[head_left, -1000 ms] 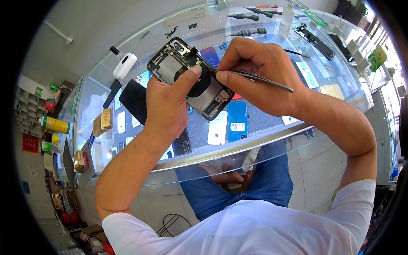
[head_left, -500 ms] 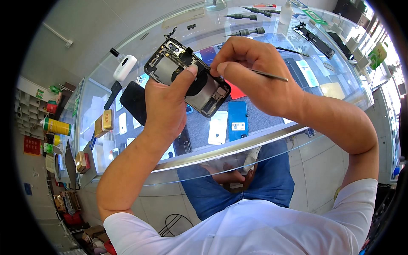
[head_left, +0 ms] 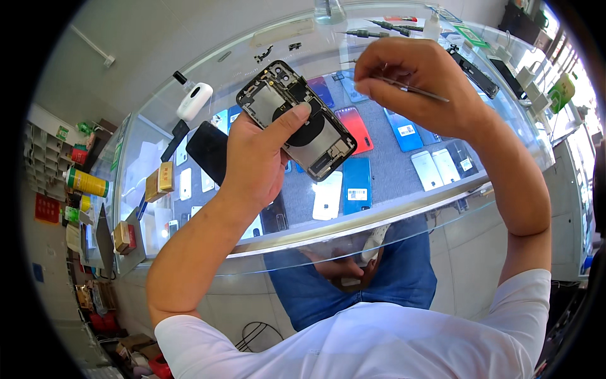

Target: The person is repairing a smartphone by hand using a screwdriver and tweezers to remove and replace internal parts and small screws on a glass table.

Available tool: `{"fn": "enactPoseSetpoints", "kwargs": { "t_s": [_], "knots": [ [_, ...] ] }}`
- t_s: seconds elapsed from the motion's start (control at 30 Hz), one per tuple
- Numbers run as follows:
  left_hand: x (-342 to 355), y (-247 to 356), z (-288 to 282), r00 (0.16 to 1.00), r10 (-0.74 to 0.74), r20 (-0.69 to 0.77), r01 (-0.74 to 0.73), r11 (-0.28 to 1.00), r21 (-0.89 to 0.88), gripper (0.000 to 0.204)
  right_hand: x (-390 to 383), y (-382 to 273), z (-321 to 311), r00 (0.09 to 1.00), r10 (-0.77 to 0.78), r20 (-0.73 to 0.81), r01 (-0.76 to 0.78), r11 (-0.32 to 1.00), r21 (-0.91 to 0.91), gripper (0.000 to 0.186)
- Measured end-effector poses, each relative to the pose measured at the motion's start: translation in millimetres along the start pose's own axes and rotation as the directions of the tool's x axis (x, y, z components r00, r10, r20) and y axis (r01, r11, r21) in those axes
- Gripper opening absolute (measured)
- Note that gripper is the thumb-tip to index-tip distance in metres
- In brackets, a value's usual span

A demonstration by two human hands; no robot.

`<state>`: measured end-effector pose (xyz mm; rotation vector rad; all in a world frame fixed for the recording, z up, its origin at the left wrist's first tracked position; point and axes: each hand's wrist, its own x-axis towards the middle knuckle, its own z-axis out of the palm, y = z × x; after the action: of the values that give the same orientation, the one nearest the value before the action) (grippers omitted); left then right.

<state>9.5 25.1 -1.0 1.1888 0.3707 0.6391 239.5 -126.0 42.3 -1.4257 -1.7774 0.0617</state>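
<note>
My left hand [head_left: 259,151] grips an opened smartphone housing [head_left: 326,140] from its left side, thumb pressed on the parts inside. The phone is tilted above the glass counter, its camera end up and to the left, with a black round coil and silver surfaces showing. To the right of the phone and apart from it, my right hand [head_left: 423,82] is raised with closed fingers. A thin metal tool [head_left: 420,92] lies across this hand, its end pointing right. Whether the fingertips also pinch a small part cannot be made out.
On the glass counter [head_left: 252,55] lie several screwdrivers [head_left: 388,26], small black parts [head_left: 264,55], a white rounded device [head_left: 194,101], and a black phone part [head_left: 470,71] at the right. Phones, including a red one [head_left: 355,129], show beneath the glass. Small boxes [head_left: 159,181] stand left.
My right hand has lifted away from the phone, up and to the right, with the thin tool still in it. The phone in my left hand has shifted slightly right in view.
</note>
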Motion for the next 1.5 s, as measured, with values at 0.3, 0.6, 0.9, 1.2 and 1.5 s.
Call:
{"fn": "enactPoseSetpoints", "kwargs": {
  "t_s": [0.3,0.6,0.9,1.2,1.5],
  "knots": [
    [3.2,5.4,-7.9,0.998,-0.055,0.014,0.055,0.998,0.007,0.030,-2.3,20.1,-9.2,0.923,-0.040,0.383,0.183,0.920,-0.346,0.016],
    [2.4,7.3,-8.9,0.997,-0.076,-0.012,0.077,0.997,0.012,0.031,-6.7,16.0,-2.9,0.908,0.092,0.409,0.131,0.865,-0.484,0.040],
    [-4.3,21.5,-6.4,0.969,-0.238,-0.067,0.247,0.952,0.183,0.031,9.0,40.4,-87.0,0.993,0.122,-0.006,-0.119,0.951,-0.287,0.016],
    [-7.5,41.9,-2.5,0.887,-0.458,-0.063,0.434,0.778,0.454,0.042,7.0,98.3,-39.0,0.982,0.162,0.097,-0.094,0.865,-0.493,0.033],
    [-12.9,45.9,-1.2,0.809,-0.579,-0.100,0.524,0.634,0.569,0.044,16.4,104.6,-14.5,0.974,0.199,0.107,-0.092,0.781,-0.618,0.030]
  ]
}}
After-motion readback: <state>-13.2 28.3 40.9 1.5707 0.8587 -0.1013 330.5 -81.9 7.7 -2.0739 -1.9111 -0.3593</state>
